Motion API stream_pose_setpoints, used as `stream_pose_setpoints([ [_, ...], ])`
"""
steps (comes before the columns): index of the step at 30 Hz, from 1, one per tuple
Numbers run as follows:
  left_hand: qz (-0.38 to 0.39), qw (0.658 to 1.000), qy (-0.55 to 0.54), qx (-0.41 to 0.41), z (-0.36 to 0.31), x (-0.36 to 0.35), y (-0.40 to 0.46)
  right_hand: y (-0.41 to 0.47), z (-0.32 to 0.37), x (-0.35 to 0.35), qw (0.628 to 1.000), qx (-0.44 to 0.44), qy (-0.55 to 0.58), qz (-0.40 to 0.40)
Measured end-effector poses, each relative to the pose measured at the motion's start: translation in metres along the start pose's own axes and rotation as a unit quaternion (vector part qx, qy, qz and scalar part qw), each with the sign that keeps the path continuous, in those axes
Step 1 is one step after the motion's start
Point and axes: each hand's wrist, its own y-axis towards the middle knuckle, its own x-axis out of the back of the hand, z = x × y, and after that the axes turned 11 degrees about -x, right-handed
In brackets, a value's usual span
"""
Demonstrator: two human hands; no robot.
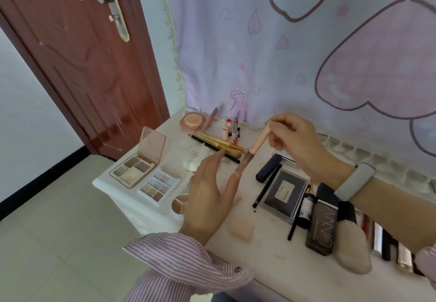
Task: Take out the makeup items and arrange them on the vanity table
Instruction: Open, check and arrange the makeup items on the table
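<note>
My right hand [296,143] pinches the top of a slim pink liquid-makeup tube [253,149] and holds it slanted above the white vanity table [271,254]. My left hand [212,190] hovers with straight fingers; its fingertips touch the tube's lower end. On the table lie two open eyeshadow palettes [141,160] [159,185], an open blush compact [194,120], lipsticks [232,129], brushes and pencils [217,144], a black flat case [284,193], a dark tube [269,168] and a foundation bottle [323,224].
A red-brown door [82,65] stands at the left beyond the table's left edge. A pink patterned curtain [306,42] hangs behind the table. More slim items [382,238] line the right side. A beige sponge [241,229] lies near the front.
</note>
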Motion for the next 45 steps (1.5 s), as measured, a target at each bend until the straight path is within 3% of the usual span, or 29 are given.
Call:
stream_pose_setpoints([
  [3, -0.006, 0.999, -0.053, 0.002, -0.011, 0.001, 0.008, -0.011, 0.001, -0.003, 0.988, -0.095, 0.1, 0.063],
  [7, -0.022, 0.998, -0.036, -0.039, -0.016, 0.004, 0.009, -0.023, 0.001, -0.003, 0.985, -0.114, 0.08, 0.102],
  [11, -0.04, 0.995, -0.003, -0.096, -0.016, 0.007, 0.006, -0.031, 0.004, -0.005, 0.988, -0.116, 0.039, 0.098],
  [17, -0.084, 0.983, 0.007, -0.166, -0.02, 0.012, 0.005, -0.035, 0.008, -0.003, 0.974, -0.155, 0.143, 0.083],
  [19, -0.092, 0.985, -0.031, -0.14, -0.022, 0.012, 0.004, -0.038, 0.007, -0.004, 0.981, -0.129, 0.127, 0.076],
  [23, -0.099, 0.981, -0.169, -0.009, -0.026, 0.01, 0.007, -0.04, 0.003, -0.009, 0.991, -0.074, 0.097, 0.061],
  [28, -0.212, 0.947, -0.239, 0.024, -0.03, 0.016, 0.019, -0.043, 0.002, -0.013, 0.963, -0.15, 0.21, 0.081],
  [31, -0.273, 0.912, -0.297, 0.077, -0.03, 0.015, 0.022, -0.045, 0.002, -0.017, 0.956, -0.189, 0.214, 0.063],
  [37, -0.354, 0.875, -0.306, 0.126, -0.026, 0.014, 0.032, -0.046, 0.001, -0.031, 0.97, -0.156, 0.186, -0.014],
  [41, -0.343, 0.88, -0.301, 0.135, -0.024, 0.013, 0.033, -0.045, 0.0, -0.033, 0.974, -0.129, 0.188, -0.005],
  [45, -0.264, 0.88, -0.327, 0.22, -0.015, 0.017, 0.034, -0.042, 0.0, -0.026, 0.997, -0.015, 0.073, 0.005],
])
